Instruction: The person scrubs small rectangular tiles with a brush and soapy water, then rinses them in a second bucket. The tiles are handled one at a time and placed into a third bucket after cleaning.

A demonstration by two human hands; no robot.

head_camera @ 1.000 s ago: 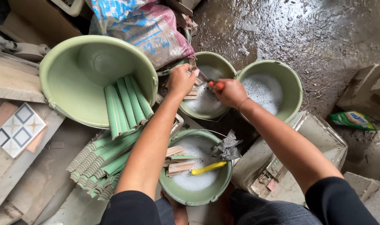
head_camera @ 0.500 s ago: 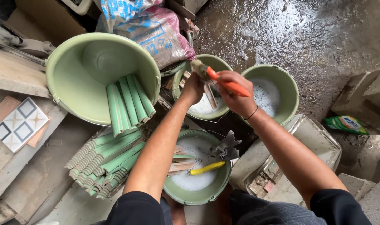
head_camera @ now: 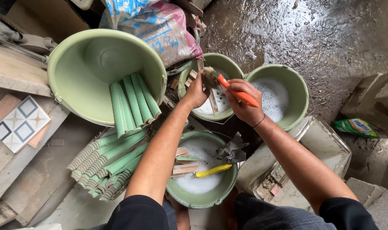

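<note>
The right hand [head_camera: 244,102] is closed around the orange plastic handle of a worn bristle brush [head_camera: 228,86], its frayed head set against a narrow tan strip of tile [head_camera: 212,100]. The left hand [head_camera: 197,93] pinches that strip near its upper end, holding it tilted over the middle green plastic bucket of soapy water [head_camera: 229,68]. The step in hand looks like scrubbing — the strip sits above the suds, not in them. To its right stands a second green bucket of foam [head_camera: 297,81]. A third green bucket [head_camera: 202,201], nearest the person, holds more tan strips, a yellow-handled brush [head_camera: 213,171] and a grey rag [head_camera: 232,150]. Next, the brush would need firm strokes along the strip while the left grip keeps it steady.
</note>
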